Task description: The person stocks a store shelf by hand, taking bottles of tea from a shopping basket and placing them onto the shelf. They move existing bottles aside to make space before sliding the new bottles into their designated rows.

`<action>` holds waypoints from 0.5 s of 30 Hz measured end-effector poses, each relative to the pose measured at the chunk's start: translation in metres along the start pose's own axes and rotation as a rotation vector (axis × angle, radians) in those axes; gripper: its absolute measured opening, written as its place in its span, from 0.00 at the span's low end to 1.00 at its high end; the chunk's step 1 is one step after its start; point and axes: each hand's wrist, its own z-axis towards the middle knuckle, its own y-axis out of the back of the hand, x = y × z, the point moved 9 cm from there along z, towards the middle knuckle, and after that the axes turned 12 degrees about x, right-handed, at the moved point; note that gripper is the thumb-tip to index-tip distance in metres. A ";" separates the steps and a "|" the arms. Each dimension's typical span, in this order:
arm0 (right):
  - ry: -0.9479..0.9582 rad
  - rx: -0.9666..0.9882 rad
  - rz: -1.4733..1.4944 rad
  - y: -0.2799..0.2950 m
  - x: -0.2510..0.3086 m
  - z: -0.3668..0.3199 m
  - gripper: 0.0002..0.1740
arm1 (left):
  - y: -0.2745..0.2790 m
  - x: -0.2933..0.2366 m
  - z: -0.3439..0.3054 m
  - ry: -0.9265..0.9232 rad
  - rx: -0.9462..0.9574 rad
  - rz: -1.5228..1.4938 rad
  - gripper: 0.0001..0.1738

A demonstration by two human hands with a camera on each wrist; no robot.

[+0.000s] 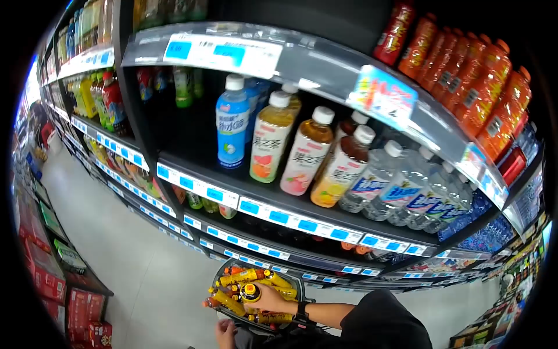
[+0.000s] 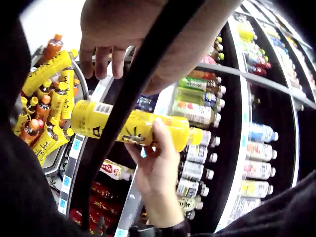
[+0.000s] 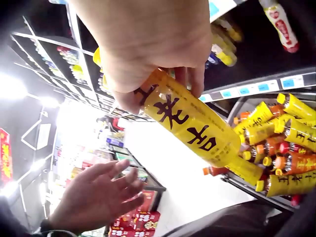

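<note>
My right hand [image 1: 273,298] grips a yellow-labelled drink bottle [image 3: 190,118] near its capped end, with thumb and fingers around it. In the head view this bottle points cap-up over a dark shopping basket [image 1: 301,285]. Inside the basket lie several more yellow-labelled bottles [image 3: 291,182] and some orange-capped bottles [image 2: 43,106], piled at mixed angles. My left hand [image 1: 225,333] holds nothing; its fingers are spread loosely in the right wrist view, beside the basket and apart from the gripped bottle.
Shelves of drinks rise in front, with fruit tea bottles [image 1: 270,142], clear water bottles [image 1: 401,186] and orange bottles [image 1: 482,87] above. Their price-tag edge [image 1: 296,221] juts out above the basket. Red cartons [image 1: 87,311] are stacked across the aisle floor [image 1: 139,262] on the left.
</note>
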 end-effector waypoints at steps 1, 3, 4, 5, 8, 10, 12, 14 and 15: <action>0.031 0.008 0.048 0.007 0.018 -0.007 0.40 | -0.016 -0.009 0.008 -0.186 0.113 0.085 0.24; 0.064 0.011 0.100 0.019 0.053 -0.026 0.39 | -0.051 -0.059 -0.012 -0.345 0.107 0.416 0.26; 0.105 0.020 0.130 0.025 0.071 -0.033 0.40 | -0.080 -0.094 -0.027 -0.498 0.092 0.745 0.28; 0.149 0.030 0.156 0.029 0.084 -0.038 0.41 | -0.096 -0.110 -0.031 -0.515 0.095 0.749 0.28; 0.226 0.053 0.206 0.041 0.125 -0.059 0.42 | -0.139 -0.151 -0.050 -0.588 0.267 0.463 0.34; 0.311 0.030 0.225 0.055 0.152 -0.075 0.43 | -0.154 -0.186 -0.077 -0.723 0.211 0.525 0.34; 0.402 0.009 0.306 0.071 0.179 -0.093 0.42 | -0.168 -0.212 -0.096 -0.795 0.194 0.614 0.33; 0.464 -0.007 0.417 0.093 0.194 -0.105 0.36 | -0.181 -0.228 -0.102 -0.825 0.319 0.491 0.35; 0.398 0.003 0.443 0.098 0.181 -0.103 0.31 | -0.197 -0.250 -0.115 -0.827 0.455 0.270 0.36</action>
